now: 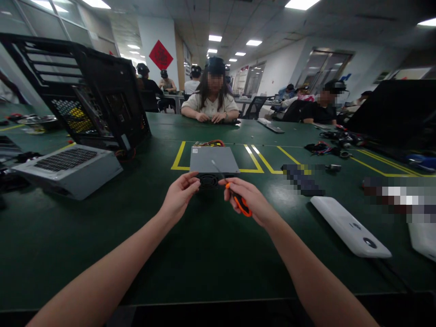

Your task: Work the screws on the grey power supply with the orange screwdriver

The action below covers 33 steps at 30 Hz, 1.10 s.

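Observation:
A grey computer power supply (213, 159) lies on the green table in front of me, its black fan grille (208, 181) facing my side. Several coloured cables (214, 143) bunch behind it. My right hand (250, 197) is closed round an orange and black screwdriver (242, 205), whose shaft slants up and left over the top of the power supply. By the near left corner of the case, my left hand (180, 193) has its thumb and fingertips pinched together. Whatever may be between them is too small to make out.
A black computer case (119, 104) stands at the left behind another grey power supply (68, 168). Yellow tape (252, 159) marks the table. A white device (350, 227) lies at the right, near loose cables (323, 149). A person (211, 100) sits opposite.

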Each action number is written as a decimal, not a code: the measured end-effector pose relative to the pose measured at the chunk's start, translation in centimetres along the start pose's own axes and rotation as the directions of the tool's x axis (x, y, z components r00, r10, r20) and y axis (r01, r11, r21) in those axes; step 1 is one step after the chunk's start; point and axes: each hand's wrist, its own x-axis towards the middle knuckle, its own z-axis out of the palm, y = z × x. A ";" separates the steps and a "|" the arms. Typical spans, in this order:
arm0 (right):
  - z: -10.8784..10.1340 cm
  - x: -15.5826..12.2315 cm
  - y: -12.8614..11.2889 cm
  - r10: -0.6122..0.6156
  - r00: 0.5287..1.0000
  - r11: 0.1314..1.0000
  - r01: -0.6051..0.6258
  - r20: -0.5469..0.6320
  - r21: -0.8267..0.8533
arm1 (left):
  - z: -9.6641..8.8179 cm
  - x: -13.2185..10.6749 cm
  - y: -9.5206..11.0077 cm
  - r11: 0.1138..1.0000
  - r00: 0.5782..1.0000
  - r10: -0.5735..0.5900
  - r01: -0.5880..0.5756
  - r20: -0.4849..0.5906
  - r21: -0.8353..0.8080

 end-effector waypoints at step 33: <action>-0.7 -0.4 -0.4 0.321 0.896 0.943 -0.275 0.307 -0.186 | -0.5 0.2 0.1 0.971 0.979 -0.187 0.196 0.082 -0.133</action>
